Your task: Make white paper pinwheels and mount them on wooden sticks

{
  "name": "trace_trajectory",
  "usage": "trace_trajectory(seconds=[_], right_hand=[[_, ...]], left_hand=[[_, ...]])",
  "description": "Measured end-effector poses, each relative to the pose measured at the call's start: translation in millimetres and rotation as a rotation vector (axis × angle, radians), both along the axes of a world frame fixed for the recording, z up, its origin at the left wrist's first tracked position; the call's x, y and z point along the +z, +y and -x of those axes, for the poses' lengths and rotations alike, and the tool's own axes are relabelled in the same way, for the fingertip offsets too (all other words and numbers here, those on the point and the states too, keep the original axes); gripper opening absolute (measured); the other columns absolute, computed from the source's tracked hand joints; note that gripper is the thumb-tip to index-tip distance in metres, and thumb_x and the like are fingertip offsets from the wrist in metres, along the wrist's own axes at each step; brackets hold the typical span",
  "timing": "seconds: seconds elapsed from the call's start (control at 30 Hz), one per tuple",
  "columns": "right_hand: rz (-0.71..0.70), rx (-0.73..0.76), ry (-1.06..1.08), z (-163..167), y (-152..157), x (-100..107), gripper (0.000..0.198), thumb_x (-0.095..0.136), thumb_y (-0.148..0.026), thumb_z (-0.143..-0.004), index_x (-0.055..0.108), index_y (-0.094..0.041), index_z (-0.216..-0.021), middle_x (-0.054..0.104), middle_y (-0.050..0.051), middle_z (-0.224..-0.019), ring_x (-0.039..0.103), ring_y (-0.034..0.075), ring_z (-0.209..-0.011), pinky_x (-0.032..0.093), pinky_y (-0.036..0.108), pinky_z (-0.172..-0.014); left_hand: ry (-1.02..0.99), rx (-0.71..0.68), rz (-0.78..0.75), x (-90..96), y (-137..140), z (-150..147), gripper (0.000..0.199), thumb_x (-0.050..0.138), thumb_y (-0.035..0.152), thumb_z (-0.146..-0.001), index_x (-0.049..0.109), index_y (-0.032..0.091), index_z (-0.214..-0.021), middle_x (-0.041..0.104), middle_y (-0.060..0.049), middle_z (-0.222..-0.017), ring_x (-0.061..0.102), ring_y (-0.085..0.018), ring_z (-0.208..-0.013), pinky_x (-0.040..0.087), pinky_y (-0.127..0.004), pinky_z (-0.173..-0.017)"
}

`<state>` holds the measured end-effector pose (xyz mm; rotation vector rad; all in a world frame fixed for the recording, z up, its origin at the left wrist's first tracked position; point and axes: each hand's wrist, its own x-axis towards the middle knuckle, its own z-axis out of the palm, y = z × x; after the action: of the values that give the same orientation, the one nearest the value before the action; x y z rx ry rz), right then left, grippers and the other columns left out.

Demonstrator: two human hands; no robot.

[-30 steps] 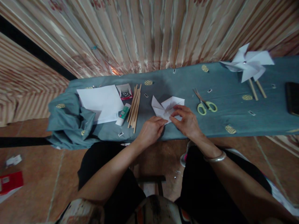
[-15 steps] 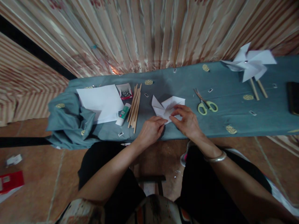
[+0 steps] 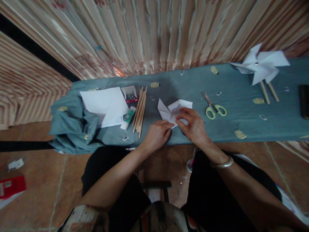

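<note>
**Two bare hands on a folded white paper piece with raised pointed flaps (image 3: 172, 116)**

The folded paper lies at the centre of the frame, on a long table covered with a blue-green cloth printed with yellow pineapples (image 3: 185, 88). The left hand (image 3: 157, 132) is at its near edge, fingers curled together, thumb and forefinger clamped on the paper. The right hand (image 3: 193, 125) comes in from the right, thumb and forefinger tips close together on the paper; whether they grip a fold between them, I cannot tell. A silver bangle (image 3: 223, 163) circles the right wrist.

Left of centre lie a loose bundle of thin pale wooden sticks (image 3: 139, 112), a white glue tube with a green label (image 3: 128, 118) just beside them, a small open red-and-white box of shiny metal pieces (image 3: 130, 97) and flat white paper sheets (image 3: 103, 103). Right of centre, scissors with light green handles (image 3: 210, 105) lie with their blades pointing up and left. At the upper right, white paper pinwheel blades (image 3: 259, 66) spread above two pale wooden rods (image 3: 268, 92). A dark object (image 3: 304, 101) is cut off by the right edge.
</note>
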<state>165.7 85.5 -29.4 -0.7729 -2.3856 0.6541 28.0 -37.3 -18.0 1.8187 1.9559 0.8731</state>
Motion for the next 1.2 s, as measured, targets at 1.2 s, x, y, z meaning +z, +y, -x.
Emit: trace_trajectory(seconds=[1.2], right_hand=[[-0.227, 0.080, -0.305, 2.0, -22.5, -7.8, 0.049, 0.038, -0.008, -0.085, 0.056, -0.017, -0.130, 0.044, 0.016, -0.148, 0.039, 0.033, -0.135, 0.039, 0.054, -0.104]], left_hand=[[0.049, 0.000, -0.009, 3.6, -2.6, -2.7, 0.020, 0.053, 0.015, -0.089, 0.067, 0.016, -0.103, 0.066, -0.008, -0.103, 0.065, -0.018, -0.096, 0.054, -0.031, -0.089]])
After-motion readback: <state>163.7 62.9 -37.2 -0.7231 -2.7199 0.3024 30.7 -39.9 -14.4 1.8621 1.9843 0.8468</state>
